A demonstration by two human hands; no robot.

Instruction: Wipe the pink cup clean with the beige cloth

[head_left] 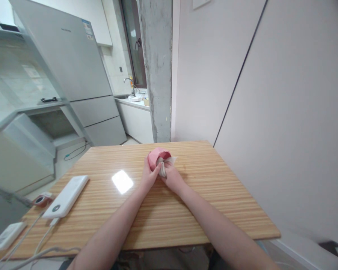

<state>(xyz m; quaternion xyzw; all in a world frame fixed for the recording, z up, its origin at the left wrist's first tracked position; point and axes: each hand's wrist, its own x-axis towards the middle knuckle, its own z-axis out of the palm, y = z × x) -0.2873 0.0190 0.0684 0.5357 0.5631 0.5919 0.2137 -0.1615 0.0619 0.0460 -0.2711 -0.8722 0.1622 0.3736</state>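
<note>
My left hand [149,173] is closed around the left side of a pink bowl [155,156]. The bowl is small, tilted, and held just above the far middle of the wooden table [197,210]; its opening faces right and toward me. A crumpled whitish cloth [163,171] is bunched at the opening, with one thin corner sticking out to the right. Fingers of my right hand [172,177] are closed on this cloth and partly hidden by it. My left thumb lies close to the cloth's edge.
On the table's left side lie a white power bank [67,195] with cables, a roll of tape [41,200] and a white flat box [7,236]. Beyond stand a fridge [73,63], a sink counter [136,116] and a concrete pillar [157,75]. A pale wall [270,112] rises to the right.
</note>
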